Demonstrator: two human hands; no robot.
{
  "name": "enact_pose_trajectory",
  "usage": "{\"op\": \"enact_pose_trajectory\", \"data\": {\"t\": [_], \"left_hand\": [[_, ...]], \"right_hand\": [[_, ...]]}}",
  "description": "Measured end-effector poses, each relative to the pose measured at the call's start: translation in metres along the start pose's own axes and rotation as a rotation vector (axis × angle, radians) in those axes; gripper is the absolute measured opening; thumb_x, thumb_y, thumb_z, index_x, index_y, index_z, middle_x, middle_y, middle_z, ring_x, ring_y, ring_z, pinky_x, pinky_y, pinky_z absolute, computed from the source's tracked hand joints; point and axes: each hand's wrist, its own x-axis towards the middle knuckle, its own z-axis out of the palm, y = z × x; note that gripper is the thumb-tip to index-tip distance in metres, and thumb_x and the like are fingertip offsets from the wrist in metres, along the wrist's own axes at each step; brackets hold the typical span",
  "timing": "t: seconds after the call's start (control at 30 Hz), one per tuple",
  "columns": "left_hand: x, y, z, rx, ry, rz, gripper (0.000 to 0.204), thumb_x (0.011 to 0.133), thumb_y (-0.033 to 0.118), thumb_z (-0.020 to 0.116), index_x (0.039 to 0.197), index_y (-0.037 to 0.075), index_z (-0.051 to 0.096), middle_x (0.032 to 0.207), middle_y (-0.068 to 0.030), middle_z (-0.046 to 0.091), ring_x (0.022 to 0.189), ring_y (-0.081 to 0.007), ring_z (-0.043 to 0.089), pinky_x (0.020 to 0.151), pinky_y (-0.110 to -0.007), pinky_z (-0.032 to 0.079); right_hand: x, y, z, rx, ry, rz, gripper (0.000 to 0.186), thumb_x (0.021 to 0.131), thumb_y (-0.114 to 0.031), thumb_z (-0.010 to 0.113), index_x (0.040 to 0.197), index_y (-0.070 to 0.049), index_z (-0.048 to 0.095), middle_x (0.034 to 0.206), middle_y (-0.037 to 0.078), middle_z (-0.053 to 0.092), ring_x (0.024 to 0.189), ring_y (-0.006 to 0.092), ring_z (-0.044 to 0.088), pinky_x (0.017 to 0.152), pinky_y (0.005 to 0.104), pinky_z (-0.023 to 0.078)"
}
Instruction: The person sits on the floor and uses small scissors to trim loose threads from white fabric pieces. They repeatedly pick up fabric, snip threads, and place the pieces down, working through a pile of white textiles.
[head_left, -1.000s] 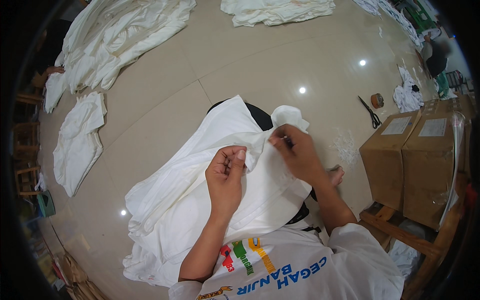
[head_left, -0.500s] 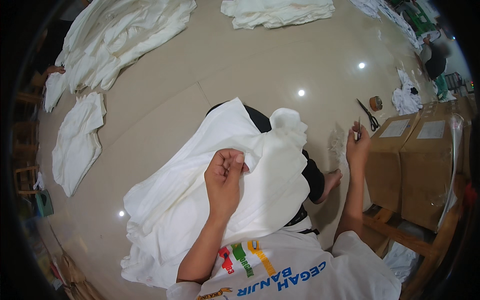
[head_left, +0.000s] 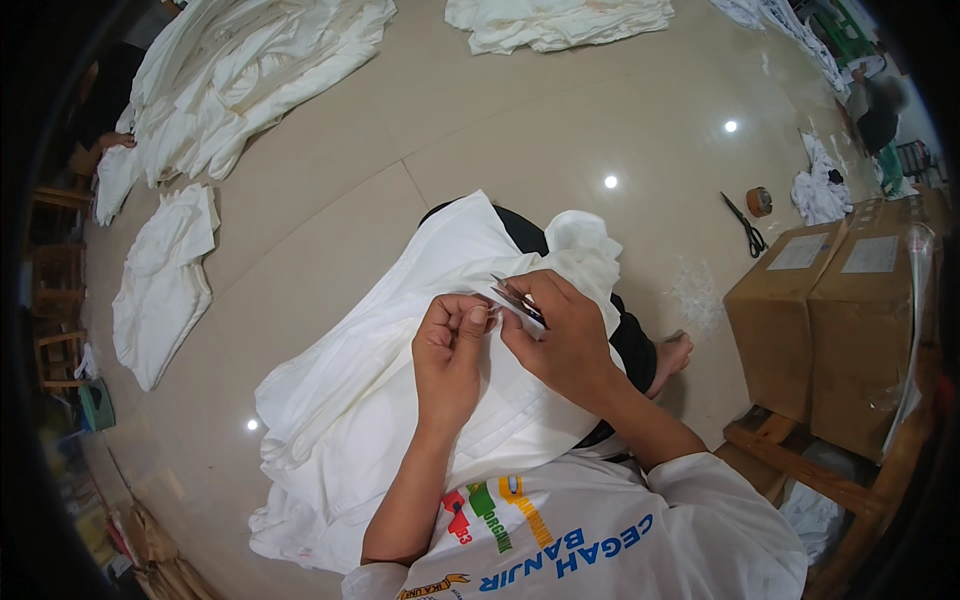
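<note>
White cloth (head_left: 350,370) lies spread across my lap in loose folds. My left hand (head_left: 450,345) is closed in a pinch on a bit of this cloth, thumb against the fingers. Close beside it, my right hand (head_left: 560,325) grips small thread snips (head_left: 515,300), dark with pointed metal blades. The blade tips point up and left, just above the left fingertips. Whether they touch the cloth there is too small to tell.
White cloth piles (head_left: 240,80) lie at the far left, with a folded stack (head_left: 165,285) nearer and another (head_left: 555,22) ahead. Black scissors (head_left: 745,225) and a tape roll (head_left: 760,201) lie right, near cardboard boxes (head_left: 780,330). Thread scraps (head_left: 697,295) litter the floor. Another person's hand (head_left: 118,140) touches the left pile.
My right hand has come in from beside the boxes at the right, bringing the snips to my left fingertips. My left hand keeps its pinch in nearly the same place.
</note>
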Motion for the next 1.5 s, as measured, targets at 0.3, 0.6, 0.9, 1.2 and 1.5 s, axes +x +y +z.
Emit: {"op": "enact_pose_trajectory", "data": {"t": [0.3, 0.6, 0.9, 1.2, 1.5], "left_hand": [[0.017, 0.016, 0.000, 0.222, -0.040, 0.113, 0.015, 0.110, 0.018, 0.058, 0.109, 0.002, 0.059, 0.104, -0.0046, 0.067, 0.096, -0.0108, 0.061, 0.090, -0.030, 0.051], [0.016, 0.008, 0.003, 0.357, -0.025, 0.183, 0.012, 0.109, 0.013, 0.057, 0.108, 0.001, 0.059, 0.100, -0.0042, 0.065, 0.092, -0.0120, 0.057, 0.086, -0.026, 0.047], [0.045, 0.026, -0.016, 0.745, -0.126, 0.398, 0.023, 0.107, 0.014, 0.057, 0.126, 0.004, 0.065, 0.115, -0.0110, 0.062, 0.110, -0.0226, 0.059, 0.101, -0.035, 0.045], [0.058, 0.033, -0.020, 0.806, -0.215, 0.342, 0.011, 0.105, 0.015, 0.061, 0.105, 0.004, 0.063, 0.115, -0.0134, 0.059, 0.105, -0.0279, 0.054, 0.101, -0.037, 0.042], [0.037, 0.013, 0.004, 0.865, 0.106, 0.606, 0.012, 0.102, 0.012, 0.061, 0.106, 0.000, 0.064, 0.102, -0.0128, 0.064, 0.102, -0.0290, 0.058, 0.096, -0.039, 0.045]], "right_hand": [[0.004, 0.004, 0.000, 0.443, -0.008, 0.407, 0.026, 0.093, -0.002, 0.065, 0.118, 0.001, 0.069, 0.093, 0.001, 0.069, 0.064, 0.0042, 0.055, 0.060, 0.0210, 0.045], [0.007, 0.001, -0.006, 0.620, -0.111, 0.547, 0.020, 0.100, -0.010, 0.064, 0.117, 0.001, 0.070, 0.088, -0.004, 0.062, 0.074, 0.0014, 0.052, 0.068, 0.0198, 0.042], [0.012, -0.004, -0.016, 0.482, -0.210, 0.481, 0.024, 0.104, -0.022, 0.070, 0.115, -0.002, 0.072, 0.073, -0.009, 0.056, 0.064, 0.0001, 0.045, 0.057, 0.0202, 0.036], [0.010, 0.007, -0.029, 0.734, -0.350, 0.683, 0.027, 0.108, -0.027, 0.064, 0.118, -0.002, 0.066, 0.069, -0.009, 0.045, 0.059, 0.0021, 0.036, 0.052, 0.0229, 0.031], [0.011, 0.010, -0.027, 1.082, -0.243, 0.802, 0.024, 0.104, -0.022, 0.069, 0.116, -0.002, 0.065, 0.067, -0.009, 0.044, 0.053, 0.0013, 0.034, 0.047, 0.0232, 0.026]]}}
